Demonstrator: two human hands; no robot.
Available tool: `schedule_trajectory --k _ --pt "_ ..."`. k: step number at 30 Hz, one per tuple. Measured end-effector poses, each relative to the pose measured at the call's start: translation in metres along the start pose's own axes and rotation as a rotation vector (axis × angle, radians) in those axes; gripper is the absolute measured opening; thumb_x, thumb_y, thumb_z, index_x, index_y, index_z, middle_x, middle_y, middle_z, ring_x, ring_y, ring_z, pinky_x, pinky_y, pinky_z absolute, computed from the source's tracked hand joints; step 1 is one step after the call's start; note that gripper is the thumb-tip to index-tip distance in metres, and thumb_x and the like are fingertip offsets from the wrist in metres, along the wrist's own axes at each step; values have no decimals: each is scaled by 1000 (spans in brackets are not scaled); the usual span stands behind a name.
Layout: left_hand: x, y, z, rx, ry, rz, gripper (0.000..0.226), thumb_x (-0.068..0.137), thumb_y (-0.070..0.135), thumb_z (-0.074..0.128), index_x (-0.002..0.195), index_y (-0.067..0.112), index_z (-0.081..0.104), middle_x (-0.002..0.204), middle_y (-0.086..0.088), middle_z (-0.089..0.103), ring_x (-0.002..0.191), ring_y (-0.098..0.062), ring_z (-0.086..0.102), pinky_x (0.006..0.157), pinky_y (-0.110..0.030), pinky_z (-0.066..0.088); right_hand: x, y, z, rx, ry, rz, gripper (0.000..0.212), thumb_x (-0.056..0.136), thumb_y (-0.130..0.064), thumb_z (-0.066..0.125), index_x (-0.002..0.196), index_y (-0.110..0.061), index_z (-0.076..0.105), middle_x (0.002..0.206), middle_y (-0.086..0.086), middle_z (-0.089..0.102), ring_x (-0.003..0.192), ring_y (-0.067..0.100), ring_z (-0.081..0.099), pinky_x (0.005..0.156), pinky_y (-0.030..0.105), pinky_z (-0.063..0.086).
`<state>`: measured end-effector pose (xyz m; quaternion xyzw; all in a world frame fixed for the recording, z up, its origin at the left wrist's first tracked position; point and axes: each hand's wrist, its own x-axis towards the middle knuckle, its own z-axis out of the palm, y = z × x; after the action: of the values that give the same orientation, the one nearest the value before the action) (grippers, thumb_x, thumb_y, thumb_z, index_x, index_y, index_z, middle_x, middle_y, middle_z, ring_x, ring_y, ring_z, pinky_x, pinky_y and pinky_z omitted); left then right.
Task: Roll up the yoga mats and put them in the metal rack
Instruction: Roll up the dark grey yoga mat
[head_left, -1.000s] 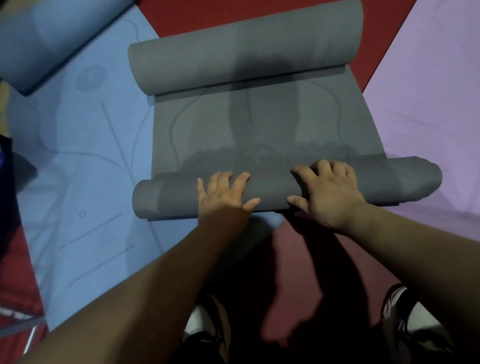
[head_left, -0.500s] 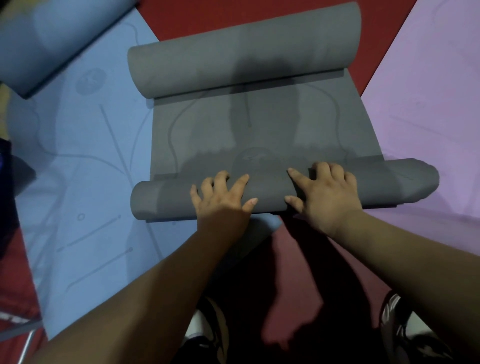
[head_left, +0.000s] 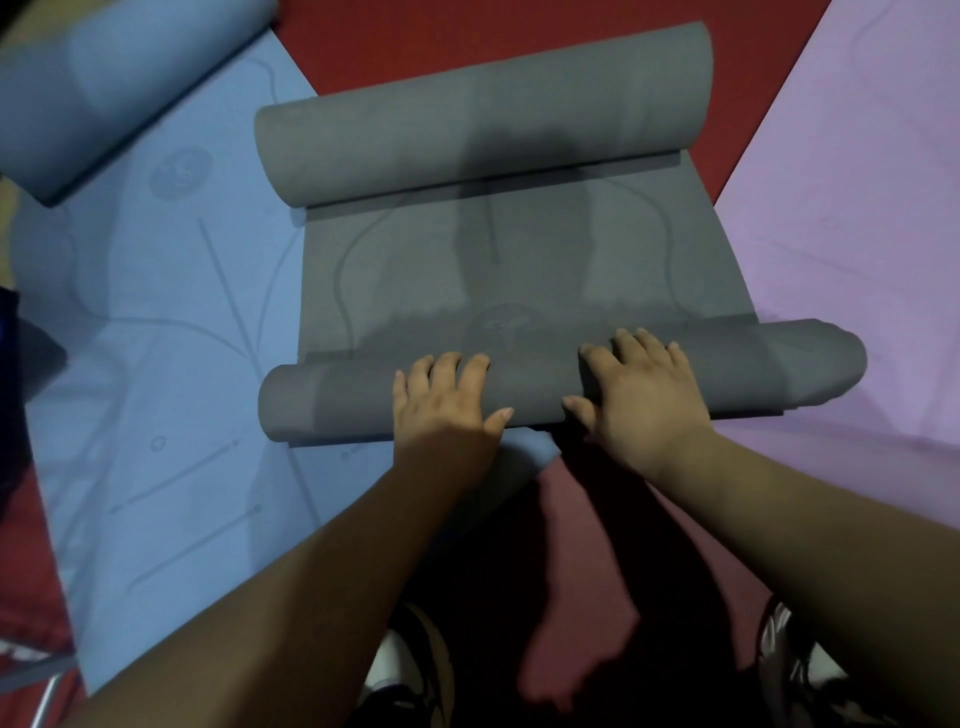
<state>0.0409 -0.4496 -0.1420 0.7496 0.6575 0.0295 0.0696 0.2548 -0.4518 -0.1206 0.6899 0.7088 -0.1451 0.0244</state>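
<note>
A grey yoga mat (head_left: 519, 270) lies in front of me, rolled at both ends. Its far end curls into a thick roll (head_left: 483, 114). The near end forms a thinner roll (head_left: 779, 369), skewed so its right end sticks out over the purple mat. My left hand (head_left: 447, 410) and my right hand (head_left: 639, 400) press side by side on top of the near roll, fingers spread and pointing away from me. A light blue mat (head_left: 156, 364) lies flat to the left, its far end rolled (head_left: 104, 88). A purple mat (head_left: 857, 182) lies flat on the right.
The floor (head_left: 415, 41) is red. My shoes (head_left: 410, 675) show at the bottom, close behind the near roll. A metal bar (head_left: 41, 696) crosses the lower left corner. A dark object (head_left: 10, 389) sits at the left edge.
Both hands have shifted slightly on the near roll, fingers reaching a little further over its top. The roll has barely moved.
</note>
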Motion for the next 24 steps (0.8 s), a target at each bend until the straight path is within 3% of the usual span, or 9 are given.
schedule_trajectory --k 4,6,9,12,19,24 --pt "7 1 -3 -18 -44 -17 63 91 58 57 146 30 43 151 -2 42 144 -29 29 121 -59 13 -3 -1 2 -11 138 35 65 86 -63 60 139 -27 57 136 20 49 122 41 44 104 53 37" --pt "8 2 -3 -19 -47 -34 63 92 58 55 147 32 40 154 -1 38 146 -28 24 121 -60 9 -3 -2 0 -26 130 41 71 85 -70 55 143 -28 54 128 16 51 117 38 45 101 50 39" --pt "6 3 -1 -4 -20 -53 62 90 58 58 145 33 46 151 -4 41 140 -31 31 118 -62 17 -2 -1 -1 -15 113 34 81 82 -76 54 148 -29 48 125 13 52 118 36 45 103 49 38" --pt "7 0 1 27 57 -30 62 87 61 54 141 31 53 141 -7 50 127 -32 43 108 -60 32 -3 1 4 8 137 6 80 79 -68 66 146 -26 50 125 16 54 118 39 46 108 52 38" --pt "17 -3 -8 30 -54 -12 69 93 63 48 154 35 32 151 -1 39 139 -27 29 119 -55 17 7 5 5 24 115 6 66 75 -59 75 122 -16 60 127 16 59 123 40 50 110 56 37" --pt "24 -2 -10 -17 -77 -23 70 94 60 50 155 35 27 150 0 40 142 -27 28 122 -57 13 13 6 3 26 111 30 71 80 -63 70 137 -23 57 143 17 51 137 39 41 116 57 28"
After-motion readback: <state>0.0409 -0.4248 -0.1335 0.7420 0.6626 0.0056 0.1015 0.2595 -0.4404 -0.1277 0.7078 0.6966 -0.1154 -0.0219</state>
